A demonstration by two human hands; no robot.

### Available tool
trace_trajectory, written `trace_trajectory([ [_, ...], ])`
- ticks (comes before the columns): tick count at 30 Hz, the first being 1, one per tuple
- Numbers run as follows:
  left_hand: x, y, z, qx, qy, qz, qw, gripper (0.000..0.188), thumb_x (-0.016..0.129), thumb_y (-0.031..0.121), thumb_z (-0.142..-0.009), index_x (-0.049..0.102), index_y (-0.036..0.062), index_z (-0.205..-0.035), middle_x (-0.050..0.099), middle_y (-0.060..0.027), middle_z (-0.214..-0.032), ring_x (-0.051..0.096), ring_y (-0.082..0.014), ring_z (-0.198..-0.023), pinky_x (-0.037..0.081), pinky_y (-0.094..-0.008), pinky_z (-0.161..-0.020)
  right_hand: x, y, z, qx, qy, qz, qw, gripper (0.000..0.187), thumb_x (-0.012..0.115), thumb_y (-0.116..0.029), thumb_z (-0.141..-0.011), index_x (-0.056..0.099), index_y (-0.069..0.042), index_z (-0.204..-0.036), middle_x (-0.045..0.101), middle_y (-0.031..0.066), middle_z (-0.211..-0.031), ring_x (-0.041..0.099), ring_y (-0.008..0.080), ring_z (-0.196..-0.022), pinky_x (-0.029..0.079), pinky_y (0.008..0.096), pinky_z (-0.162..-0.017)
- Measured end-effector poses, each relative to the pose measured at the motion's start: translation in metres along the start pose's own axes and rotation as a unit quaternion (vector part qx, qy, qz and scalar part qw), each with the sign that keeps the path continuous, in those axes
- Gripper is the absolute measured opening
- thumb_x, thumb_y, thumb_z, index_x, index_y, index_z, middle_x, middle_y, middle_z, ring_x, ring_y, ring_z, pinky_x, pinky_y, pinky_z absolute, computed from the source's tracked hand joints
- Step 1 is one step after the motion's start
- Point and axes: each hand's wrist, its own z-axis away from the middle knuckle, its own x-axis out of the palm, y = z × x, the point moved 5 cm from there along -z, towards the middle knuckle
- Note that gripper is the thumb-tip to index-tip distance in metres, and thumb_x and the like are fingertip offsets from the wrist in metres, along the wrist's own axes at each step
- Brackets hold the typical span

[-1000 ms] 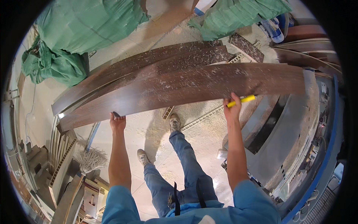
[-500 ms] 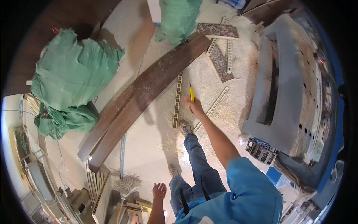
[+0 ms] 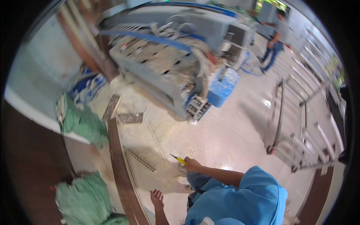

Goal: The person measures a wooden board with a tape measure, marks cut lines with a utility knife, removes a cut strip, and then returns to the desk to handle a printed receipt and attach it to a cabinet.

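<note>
My right hand (image 3: 192, 165) is closed around what looks like a yellow utility knife (image 3: 181, 160), its thin dark tip pointing away to the left, above the dusty floor. My left hand (image 3: 156, 198) is held out with its fingers apart and nothing in it. Closest to that hand is a long dark brown board (image 3: 122, 168) lying on the floor. A narrow strip with a row of holes (image 3: 139, 159) lies between the board and the knife. Two short mottled offcuts, one of them a flat piece (image 3: 130, 118), rest by the board's far end.
A large grey machine (image 3: 150, 80) covered in sawdust stands ahead, with a blue bin (image 3: 224, 87) at its corner. Green sacks (image 3: 84, 197) sit on the left. A metal rack cart (image 3: 279, 116) is at the right. Another person (image 3: 275, 39) stands at the far right.
My view has swung to the right, bringing the whole machine, the cart and another person into sight. The knife stays in my right hand; my left hand stays open.
</note>
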Motion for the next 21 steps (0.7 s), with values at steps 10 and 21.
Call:
trace_trajectory([
  [10,0.384,-0.146,0.127,-0.218,-0.317,0.123,0.915,0.08,0.041,0.07,-0.097,0.044,0.0088,-0.149,0.044,-0.0135,-0.155,0.038,-0.0305,-0.145,0.032,-0.0518,-0.117,-0.131,0.085,0.114,-0.076,0.15,-0.196,0.966,0.042,0.055,-0.042,-0.102,0.055,-0.008,-0.127,0.07,0.0287,-0.097,0.067,0.049,-0.093,0.051,0.0556,-0.082],
  [21,0.732,-0.241,0.326,-0.155,-0.558,-0.317,0.751,0.074,0.047,0.062,-0.102,0.043,0.0049,-0.149,0.044,-0.016,-0.154,0.041,-0.0311,-0.143,0.031,-0.049,-0.12,-0.483,0.552,0.212,0.201,0.513,-0.266,0.791,0.035,0.056,-0.036,-0.101,0.056,-0.002,-0.108,0.066,0.0169,-0.07,0.063,0.0302,-0.055,0.051,0.044,-0.052],
])
